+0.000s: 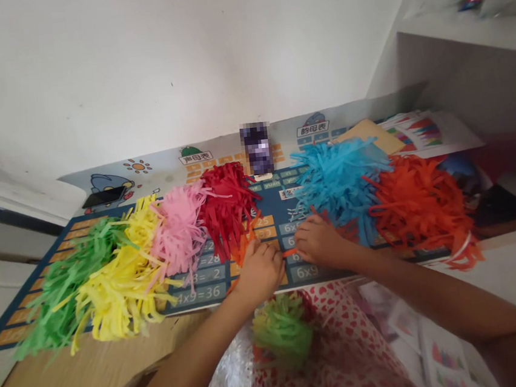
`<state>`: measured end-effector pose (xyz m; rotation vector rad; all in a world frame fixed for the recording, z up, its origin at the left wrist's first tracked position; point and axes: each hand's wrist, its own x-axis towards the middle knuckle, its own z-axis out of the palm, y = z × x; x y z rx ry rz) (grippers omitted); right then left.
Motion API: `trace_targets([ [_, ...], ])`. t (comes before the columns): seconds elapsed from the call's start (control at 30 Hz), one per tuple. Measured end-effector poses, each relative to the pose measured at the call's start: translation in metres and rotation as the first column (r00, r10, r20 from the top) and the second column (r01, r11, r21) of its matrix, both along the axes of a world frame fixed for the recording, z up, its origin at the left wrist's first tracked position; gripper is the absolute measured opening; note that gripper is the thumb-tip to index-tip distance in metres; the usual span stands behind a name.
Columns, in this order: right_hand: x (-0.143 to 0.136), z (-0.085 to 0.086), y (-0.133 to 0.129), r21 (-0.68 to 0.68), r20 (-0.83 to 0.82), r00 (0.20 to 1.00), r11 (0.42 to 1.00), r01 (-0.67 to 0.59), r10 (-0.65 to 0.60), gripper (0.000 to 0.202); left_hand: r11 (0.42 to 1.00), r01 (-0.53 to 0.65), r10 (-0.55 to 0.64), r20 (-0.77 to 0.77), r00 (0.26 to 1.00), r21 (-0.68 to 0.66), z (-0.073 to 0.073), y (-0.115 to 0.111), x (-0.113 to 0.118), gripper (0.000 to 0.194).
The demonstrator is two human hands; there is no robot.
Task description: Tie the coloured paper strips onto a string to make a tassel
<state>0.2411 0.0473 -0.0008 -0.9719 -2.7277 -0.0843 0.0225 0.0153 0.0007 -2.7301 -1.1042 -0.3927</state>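
Observation:
My left hand [262,270] is closed around an orange tissue-paper tassel [245,243], whose fringe sticks out beyond the fingers. A narrow orange strip runs from it across to my right hand [319,240], which is closed on the other end. Just behind my left hand lies a bundle of red fringed paper [228,202]. Past my right hand are blue fringed paper [341,179] and an orange-red bundle [424,208]. A green and yellow tassel bundle [284,328] rests at the lap, below the table edge.
Pink [181,225], yellow [121,286] and green fringed paper [78,290] cover the table's left side. A phone-like object [257,151] leans against the wall, and a dark phone [104,198] lies back left. Printed papers [430,131] lie back right, beneath a shelf [470,30].

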Motion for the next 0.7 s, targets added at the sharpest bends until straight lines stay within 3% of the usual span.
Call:
trace_targets([
  [0.13,-0.003,0.001,0.001,-0.053,-0.061,0.994,0.995,0.090,-0.093,0.014,1.000,-0.026,0.025,0.017,1.000,0.011,-0.003,0.002,-0.001,0.011],
  [0.33,-0.013,-0.003,-0.016,0.111,-0.003,1.000,0.994,-0.012,0.012,0.016,0.998,-0.054,0.053,0.038,0.998,0.033,-0.007,-0.001,-0.004,0.009],
  [0.47,0.006,-0.012,-0.018,0.153,-0.044,0.999,0.988,0.003,0.004,0.020,0.998,-0.063,0.064,0.047,0.997,-0.023,-0.008,-0.008,-0.011,0.010],
  [0.57,0.027,-0.018,-0.014,0.100,-0.135,0.990,0.994,0.044,-0.030,0.016,0.994,-0.085,0.093,0.118,0.989,-0.070,-0.010,-0.010,-0.021,0.012],
  [0.7,0.041,-0.023,-0.009,-0.105,-0.278,0.952,0.989,0.104,-0.129,0.013,0.969,-0.134,0.183,0.239,0.954,-0.207,-0.011,-0.009,-0.033,0.015],
])
